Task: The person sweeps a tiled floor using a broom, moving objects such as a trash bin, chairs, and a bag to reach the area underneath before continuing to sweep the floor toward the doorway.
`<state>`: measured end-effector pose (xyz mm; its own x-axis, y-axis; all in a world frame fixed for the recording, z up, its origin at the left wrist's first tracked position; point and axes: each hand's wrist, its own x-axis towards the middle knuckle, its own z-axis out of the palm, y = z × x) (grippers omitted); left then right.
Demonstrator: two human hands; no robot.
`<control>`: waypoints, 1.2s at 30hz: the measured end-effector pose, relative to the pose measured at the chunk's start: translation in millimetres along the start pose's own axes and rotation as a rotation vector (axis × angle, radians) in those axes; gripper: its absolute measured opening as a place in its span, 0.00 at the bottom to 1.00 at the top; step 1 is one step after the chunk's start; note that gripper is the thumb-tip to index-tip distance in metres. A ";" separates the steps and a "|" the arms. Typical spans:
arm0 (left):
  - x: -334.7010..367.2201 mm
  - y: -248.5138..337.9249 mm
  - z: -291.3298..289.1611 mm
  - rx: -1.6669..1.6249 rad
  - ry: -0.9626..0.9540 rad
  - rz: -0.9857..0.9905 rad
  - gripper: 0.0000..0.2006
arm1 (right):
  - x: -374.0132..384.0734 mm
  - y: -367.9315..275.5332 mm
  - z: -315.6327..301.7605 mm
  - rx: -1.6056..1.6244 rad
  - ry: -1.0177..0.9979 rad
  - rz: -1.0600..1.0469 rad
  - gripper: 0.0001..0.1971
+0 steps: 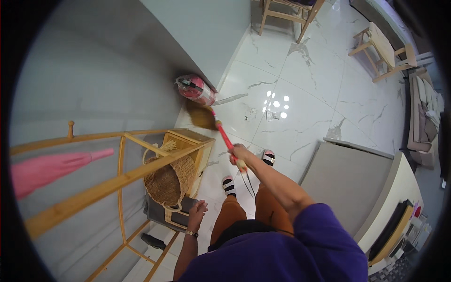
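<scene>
While its brown head sits on the white marble floor (300, 98) just beside a pink wrapped cylinder (196, 89) at the wall, the red-handled broom (212, 121) is gripped tightly near its top by the right hand (238, 153). The left hand (197, 210), loosely open and empty, is held near a woven basket (170, 181) hung on a wooden rack (123, 176).

A rounded pink package (196, 90) in clear wrap, with a dark label band, lies on the floor at the grey wall's corner. No signs or screens are in view.
</scene>
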<state>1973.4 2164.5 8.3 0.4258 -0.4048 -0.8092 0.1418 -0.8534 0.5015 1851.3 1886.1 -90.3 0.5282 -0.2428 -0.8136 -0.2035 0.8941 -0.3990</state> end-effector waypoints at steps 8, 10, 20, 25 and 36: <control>77.9 182.0 45.4 0.245 0.183 0.551 0.11 | -230.9 -106.1 -25.9 -0.190 -0.203 0.183 0.25; 111.8 222.1 41.9 -0.010 0.265 0.674 0.11 | -206.1 -111.5 -24.5 -0.171 -0.208 0.253 0.21; 340.4 264.1 -18.6 -0.359 0.431 0.227 0.11 | -142.4 -111.7 -35.0 -0.512 -0.069 0.111 0.29; 420.9 288.3 -22.4 -0.342 0.376 0.124 0.17 | -216.5 -143.2 -26.2 -0.242 -0.129 0.347 0.28; 526.9 309.0 7.1 -1.226 0.095 -0.020 0.26 | -180.4 -108.0 -51.2 -0.137 -0.012 0.369 0.31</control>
<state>2235.2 1685.1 -265.2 0.4700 -0.3261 -0.8202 0.8730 0.0348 0.4864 1735.7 1814.0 77.9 0.4082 0.0905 -0.9084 -0.4896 0.8616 -0.1342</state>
